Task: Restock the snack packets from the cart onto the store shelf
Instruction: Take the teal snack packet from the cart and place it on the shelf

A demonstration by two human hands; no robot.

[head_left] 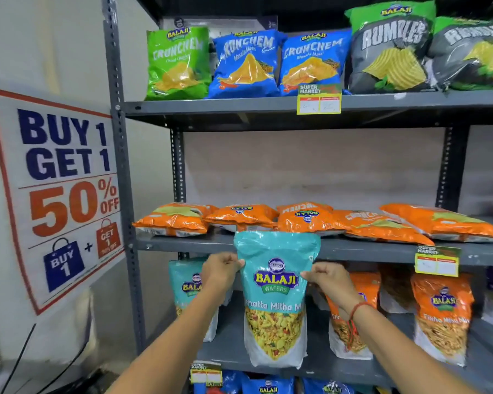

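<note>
Grey steel shelving [268, 109] fills the view against a pale wall. We hold a teal Balaji Khatta Mitha pouch [276, 297] upright by its upper edges, left hand [221, 270] and right hand [329, 280] both pinched shut on it, just right of the matching teal pouch [187, 282] already standing on the third shelf [310, 362]. We judge restocking partway: this pouch is not yet released, the cart is out of view.

Single head-worn view, close to the shelf rack [268, 105], facing forward and slightly downward.
</note>
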